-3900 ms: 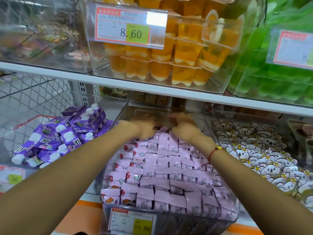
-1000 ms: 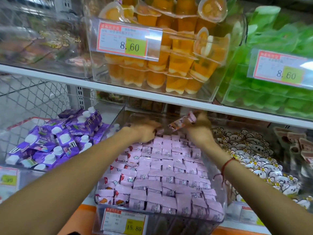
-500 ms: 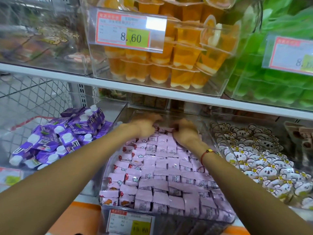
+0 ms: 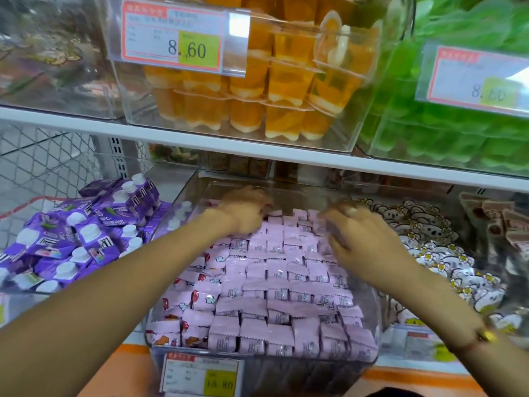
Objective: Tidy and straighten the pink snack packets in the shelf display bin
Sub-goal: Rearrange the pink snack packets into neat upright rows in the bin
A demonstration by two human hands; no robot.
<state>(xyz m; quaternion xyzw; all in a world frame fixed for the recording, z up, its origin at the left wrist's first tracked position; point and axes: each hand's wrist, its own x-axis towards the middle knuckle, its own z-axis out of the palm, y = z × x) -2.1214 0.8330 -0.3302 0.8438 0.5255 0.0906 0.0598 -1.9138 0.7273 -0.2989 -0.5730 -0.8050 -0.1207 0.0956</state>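
Note:
Pink snack packets [image 4: 274, 285] fill a clear display bin [image 4: 286, 371] in rows on the lower shelf. My left hand [image 4: 243, 210] is at the bin's back left, its fingers bent down onto the rear row; the fingertips are hidden, so a grip cannot be told. My right hand [image 4: 360, 236] hovers palm down over the back right of the packets, blurred by motion, with its fingers stretched leftward and touching the top layer. A red cord with a gold bead circles my right wrist.
Purple cartons with white caps [image 4: 86, 233] lie in the bin to the left, white cartoon-face packets [image 4: 443, 259] to the right. The white shelf edge [image 4: 257, 147] hangs just above my hands, carrying orange jelly cups [image 4: 257, 96] and green cups [image 4: 443, 124]. A price tag [image 4: 200, 376] fronts the bin.
A second ago my right hand held a packet up at the back. It then came down beside my left hand at the rear row, and has now drawn away to the right.

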